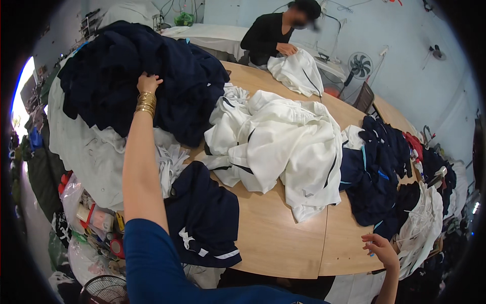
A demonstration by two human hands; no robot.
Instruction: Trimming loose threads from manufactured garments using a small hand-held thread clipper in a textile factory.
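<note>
My left arm reaches far across the table, and my left hand (149,83) is closed on cloth at the front of a big heap of navy garments (187,71); the fingertips are partly hidden against the fabric. Gold bangles circle that wrist. Over the table's near right edge hovers my right hand (382,249), its fingers loosely bent and apart, holding nothing. A folded navy garment (207,218) with white trim lies close in front of me. White garments (298,147) with dark piping are spread over the middle of the wooden table (283,228).
Navy garments (374,172) with light blue trim and a bundle of white strips (420,223) lie at the right. Across the table a person (273,35) handles a white garment (298,73). Bagged odds and ends (96,223) and a fan (104,290) stand at the lower left.
</note>
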